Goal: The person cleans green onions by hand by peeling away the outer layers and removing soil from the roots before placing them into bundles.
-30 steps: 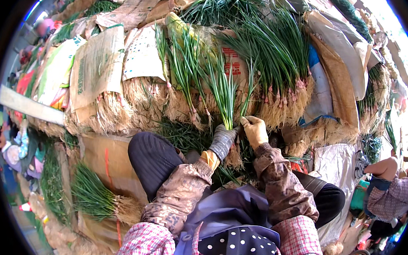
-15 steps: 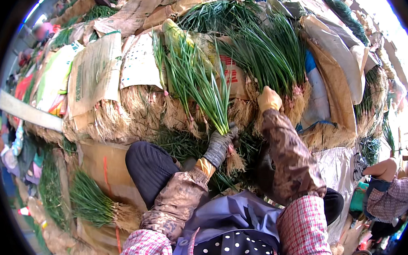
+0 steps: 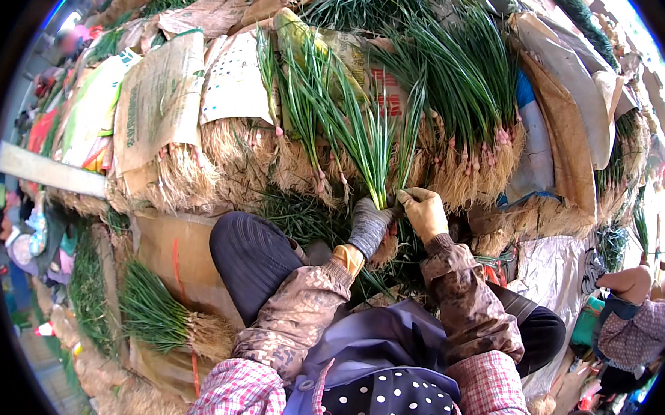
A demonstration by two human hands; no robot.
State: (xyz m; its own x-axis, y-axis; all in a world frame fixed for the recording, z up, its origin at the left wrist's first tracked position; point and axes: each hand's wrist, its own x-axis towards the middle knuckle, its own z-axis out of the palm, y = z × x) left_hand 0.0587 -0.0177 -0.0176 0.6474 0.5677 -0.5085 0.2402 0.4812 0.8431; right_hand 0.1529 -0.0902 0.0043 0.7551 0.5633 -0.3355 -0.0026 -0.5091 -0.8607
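Note:
My left hand [image 3: 370,226], in a grey knitted glove over a yellow one, is closed round the lower stems of a bunch of green garlic [image 3: 376,161]. Its long leaves fan upward and its pale roots [image 3: 385,249] hang below the hand. Just to the right, my right hand [image 3: 424,212], in a yellowish glove, pinches a thin garlic stalk [image 3: 407,155] close beside that bunch. Beyond it lies a thick heap of green garlic [image 3: 470,83] with pink bulbs and shaggy roots facing me. A few loose stalks [image 3: 301,123] rest left of the bunch.
Sacks [image 3: 160,93] cover more rooted bundles along the far row. At lower left a separate bundle [image 3: 165,315] lies on brown sheeting with an orange strap. Loose leaves [image 3: 302,217] lie between my knees. At the right another person [image 3: 631,321] sits near a green container.
My right hand has come from the heap toward my left hand, bringing a garlic stalk beside the bunch. The left hand keeps its hold. The whole view has shifted slightly.

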